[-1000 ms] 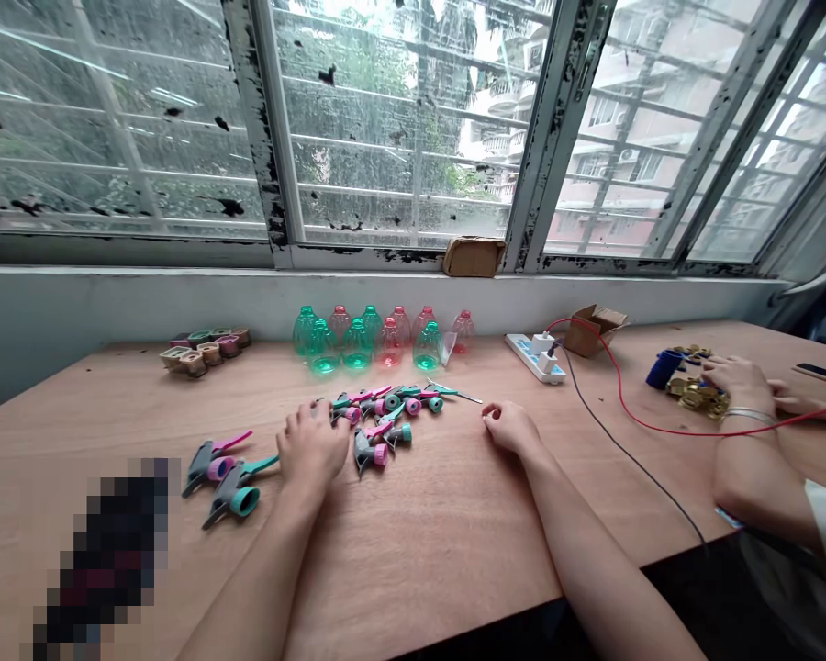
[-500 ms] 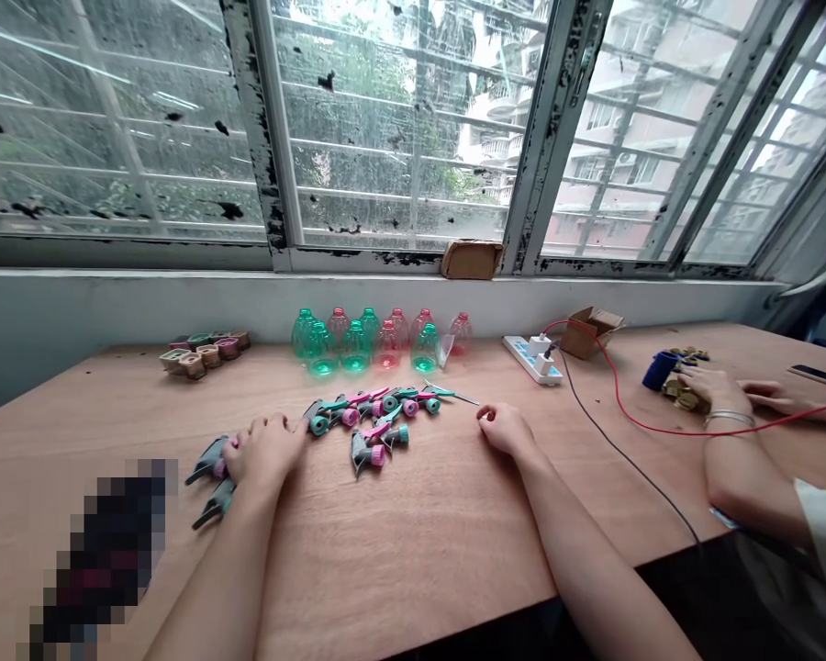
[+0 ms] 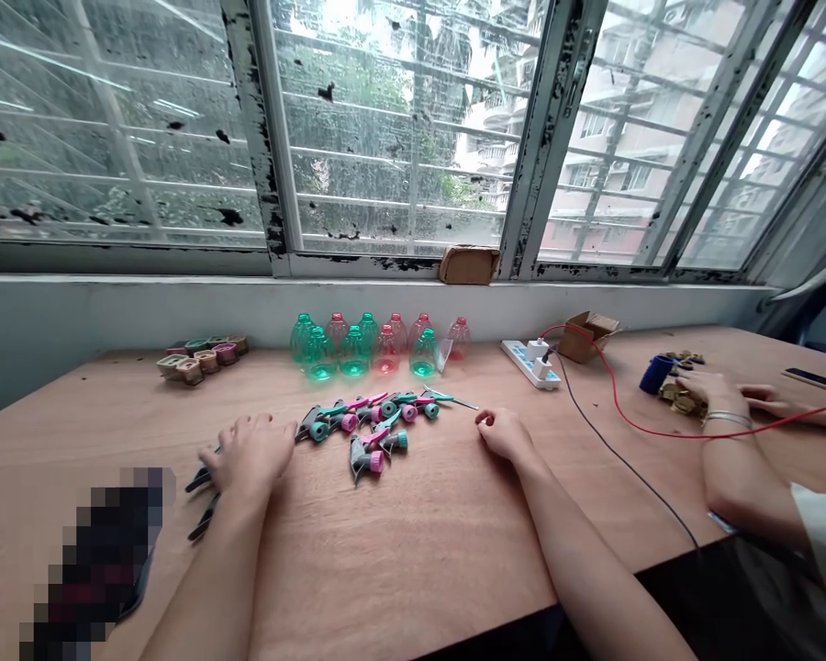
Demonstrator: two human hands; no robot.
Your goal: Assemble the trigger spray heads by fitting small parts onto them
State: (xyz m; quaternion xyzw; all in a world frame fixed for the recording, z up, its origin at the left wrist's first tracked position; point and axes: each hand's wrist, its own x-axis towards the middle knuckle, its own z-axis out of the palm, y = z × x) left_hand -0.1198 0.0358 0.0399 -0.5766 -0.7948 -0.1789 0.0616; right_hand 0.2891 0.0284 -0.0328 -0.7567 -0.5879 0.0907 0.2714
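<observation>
My left hand (image 3: 253, 456) lies palm down over two trigger spray heads (image 3: 199, 480), fingers spread; most of these two heads is hidden under it. Just right of its thumb begins a row of grey trigger spray heads (image 3: 315, 424) with pink and teal collars and levers. Two more spray heads, one with a pink collar (image 3: 376, 461), lie in front of that row. My right hand (image 3: 504, 433) rests on the table with its fingers curled in and nothing seen in them. Close to its fingertips is the end of a thin dip tube (image 3: 464, 404).
Green bottles (image 3: 353, 353) and red bottles (image 3: 386, 353) stand along the wall. A power strip (image 3: 531, 365) with cables is right of them. Small cups (image 3: 206, 359) sit back left, a blurred dark object (image 3: 103, 551) front left. At right a co-worker's hands (image 3: 719, 395) touch brass-coloured pieces.
My left hand has shifted a little left and its fingers have spread, covering more of the two spray heads there. My right hand has stayed put.
</observation>
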